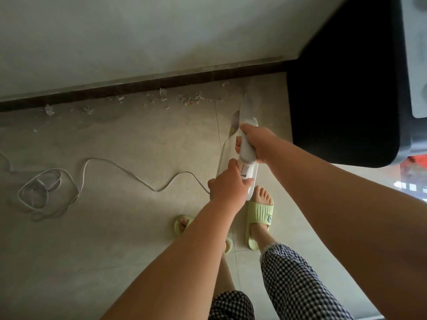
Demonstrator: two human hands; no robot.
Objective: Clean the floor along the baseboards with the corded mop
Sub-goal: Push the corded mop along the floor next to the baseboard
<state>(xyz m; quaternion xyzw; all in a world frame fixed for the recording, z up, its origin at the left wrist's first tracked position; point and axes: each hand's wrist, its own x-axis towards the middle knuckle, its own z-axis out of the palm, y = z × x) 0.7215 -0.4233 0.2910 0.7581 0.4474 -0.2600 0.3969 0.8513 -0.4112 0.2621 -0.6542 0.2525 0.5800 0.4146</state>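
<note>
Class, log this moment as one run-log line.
right hand: grips mop handle | left hand: holds handle's lower end | debris: along baseboard | cord: loose on floor

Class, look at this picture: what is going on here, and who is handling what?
A person in pale green slippers stands on a beige tiled floor and grips the white handle of a corded mop with both hands: right hand higher, left hand lower. The white cord trails left into a loose coil. Scraps of paper litter lie along the dark brown baseboard, not yet cleaned.
</note>
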